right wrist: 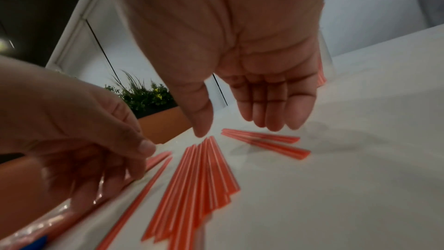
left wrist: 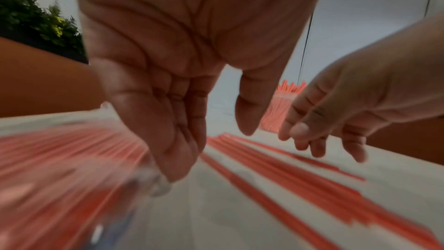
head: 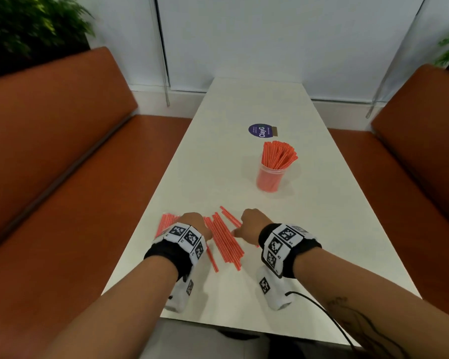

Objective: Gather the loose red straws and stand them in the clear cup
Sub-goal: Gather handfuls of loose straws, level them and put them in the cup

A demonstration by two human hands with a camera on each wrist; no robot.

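Note:
A clear cup [head: 268, 178] packed with red straws [head: 279, 154] stands on the white table [head: 244, 104], right of centre; it also shows in the left wrist view as the cup [left wrist: 276, 111]. Loose red straws [head: 226, 242] lie in a fanned bundle between my hands, with a few apart at the far side [right wrist: 264, 142]. My left hand [head: 192, 222] points its fairly straight fingers [left wrist: 175, 159] down onto a clear plastic packet of straws [left wrist: 60, 168], thumb apart. My right hand [right wrist: 236, 129] hovers just above the bundle [right wrist: 199, 182], relaxed and holding nothing.
Orange bench seats [head: 62, 151] run along both sides of the table. A round purple sticker [head: 261, 130] lies beyond the cup. Green plants [head: 24, 22] stand behind the benches. A black cable [head: 322, 312] trails from my right wrist over the near table edge.

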